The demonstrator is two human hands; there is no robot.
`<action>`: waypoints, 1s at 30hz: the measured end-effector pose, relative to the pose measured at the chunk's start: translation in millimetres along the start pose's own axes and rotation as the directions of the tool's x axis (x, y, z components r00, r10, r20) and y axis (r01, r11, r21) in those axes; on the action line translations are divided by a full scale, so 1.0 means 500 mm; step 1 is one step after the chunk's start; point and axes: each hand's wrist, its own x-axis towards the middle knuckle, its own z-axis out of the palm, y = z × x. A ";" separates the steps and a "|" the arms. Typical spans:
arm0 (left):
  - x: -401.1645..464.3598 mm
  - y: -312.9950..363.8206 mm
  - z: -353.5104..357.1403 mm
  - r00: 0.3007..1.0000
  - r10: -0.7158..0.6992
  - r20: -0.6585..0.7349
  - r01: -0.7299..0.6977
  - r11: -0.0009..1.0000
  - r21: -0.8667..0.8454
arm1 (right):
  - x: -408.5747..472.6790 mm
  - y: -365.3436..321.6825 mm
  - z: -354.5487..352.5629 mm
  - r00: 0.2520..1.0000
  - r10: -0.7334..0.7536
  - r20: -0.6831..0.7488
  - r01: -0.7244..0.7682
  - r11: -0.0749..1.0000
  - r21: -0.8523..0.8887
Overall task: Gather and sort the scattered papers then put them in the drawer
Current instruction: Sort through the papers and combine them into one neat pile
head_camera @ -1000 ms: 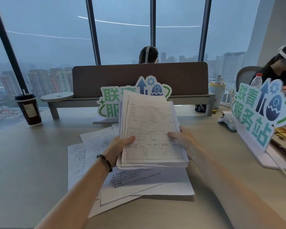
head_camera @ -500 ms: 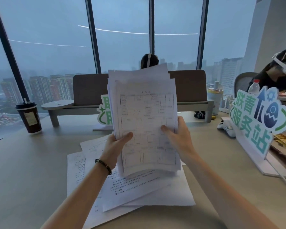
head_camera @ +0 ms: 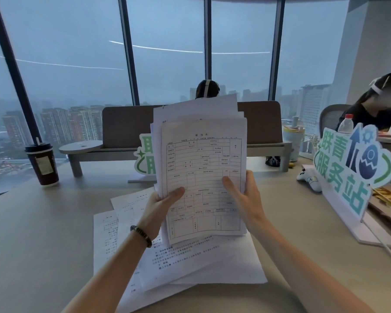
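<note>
White paper stack (head_camera: 203, 168) upright, gripped by left hand (head_camera: 160, 208), right hand (head_camera: 246, 199); edges seemingly uneven.

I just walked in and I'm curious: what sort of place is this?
Most likely a high-rise shared office. A long desk with a divider screen faces tall windows over city towers, and both hands hold a stack of printed forms.

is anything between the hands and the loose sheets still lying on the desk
Yes: the held stack of papers. The left hand and right hand both grip it upright, directly over the loose sheets on the desk. Nothing else visible blocks them, but both hands are occupied. No drawer is in view.
</note>
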 end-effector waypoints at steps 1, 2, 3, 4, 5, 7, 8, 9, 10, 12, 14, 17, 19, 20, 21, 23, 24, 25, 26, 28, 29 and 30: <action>0.002 0.007 -0.002 1.000 0.008 0.003 -0.008 1.000 0.002 | -0.003 0.001 0.000 1.000 -0.007 0.002 0.007 1.000 -0.011; 0.005 0.014 -0.003 1.000 0.017 0.006 -0.017 1.000 -0.005 | -0.002 -0.002 -0.002 1.000 -0.016 0.003 0.016 1.000 -0.025; 0.008 0.020 -0.004 1.000 0.026 0.010 -0.026 0.999 -0.020 | 0.001 -0.010 -0.003 1.000 -0.029 0.006 0.030 0.999 -0.036; 0.010 0.026 -0.002 0.999 0.034 0.013 -0.033 0.999 -0.033 | 0.007 -0.020 -0.005 0.999 -0.049 0.009 0.050 0.998 -0.047; 0.012 0.030 0.001 0.999 0.037 0.013 -0.036 0.999 -0.037 | 0.013 -0.033 -0.006 0.997 -0.071 0.010 0.071 0.996 -0.050; 0.012 0.033 0.007 0.999 0.036 0.009 -0.036 0.999 -0.033 | 0.028 -0.055 -0.008 0.995 -0.104 0.005 0.104 0.994 -0.028; 0.011 0.032 0.009 0.999 0.035 0.005 -0.035 0.999 -0.033 | 0.034 -0.062 -0.009 0.994 -0.114 0.000 0.114 0.993 -0.011; 0.010 0.029 0.009 0.999 0.034 0.003 -0.034 0.999 -0.035 | 0.039 -0.064 -0.008 0.993 -0.117 -0.008 0.117 0.993 0.003; 0.007 0.025 0.009 0.999 0.033 0.005 -0.033 0.999 -0.039 | 0.040 -0.063 -0.007 0.993 -0.116 -0.015 0.116 0.993 0.017; 0.002 0.015 0.007 0.999 0.038 0.015 -0.037 0.999 -0.037 | 0.033 -0.051 -0.001 0.994 -0.104 -0.032 0.105 0.994 0.030; -0.004 0.008 0.007 0.999 0.044 0.016 -0.044 0.999 -0.015 | 0.016 -0.034 0.006 0.994 -0.095 -0.050 0.097 0.995 0.033; -0.006 0.004 0.008 0.999 0.044 0.005 -0.044 0.999 0.000 | -0.001 -0.023 0.004 0.996 -0.088 -0.032 0.088 0.996 -0.008; -0.005 0.004 0.007 0.999 0.045 0.002 -0.045 0.999 -0.002 | 0.013 -0.042 -0.005 0.994 -0.106 0.012 0.106 0.994 -0.017; -0.005 0.004 0.007 0.999 0.046 0.003 -0.046 0.999 -0.003 | 0.024 -0.064 -0.010 0.987 -0.160 0.017 0.161 0.987 -0.027; -0.004 0.005 0.006 0.999 0.048 0.006 -0.048 0.999 -0.004 | 0.039 -0.091 -0.013 0.965 -0.261 -0.009 0.259 0.962 -0.084; -0.006 0.006 0.006 0.999 0.050 0.016 -0.050 0.999 -0.007 | 0.077 -0.148 -0.017 0.842 -0.538 -0.040 0.487 0.790 -0.371; -0.006 0.006 0.007 0.998 0.052 0.023 -0.052 0.999 -0.011 | 0.093 -0.179 -0.017 0.747 -0.665 -0.001 0.559 0.629 -0.541; -0.006 0.007 0.007 0.998 0.053 0.029 -0.053 0.998 -0.015 | 0.104 -0.210 -0.013 0.657 -0.750 0.077 0.587 0.445 -0.676; -0.006 0.008 0.007 0.998 0.052 0.033 -0.051 0.999 -0.019 | 0.111 -0.235 -0.009 0.589 -0.789 0.176 0.594 0.274 -0.757; -0.004 0.008 0.006 0.999 0.042 0.032 -0.041 0.999 -0.027 | 0.120 -0.263 0.002 0.523 -0.770 0.364 0.605 0.035 -0.795; -0.004 0.007 0.005 0.999 0.035 0.029 -0.034 0.999 -0.029 | 0.120 -0.266 0.007 0.516 -0.738 0.435 0.616 -0.034 -0.787; -0.004 0.008 0.005 0.999 0.029 0.028 -0.029 0.999 -0.029 | 0.121 -0.263 0.009 0.523 -0.703 0.483 0.623 -0.071 -0.779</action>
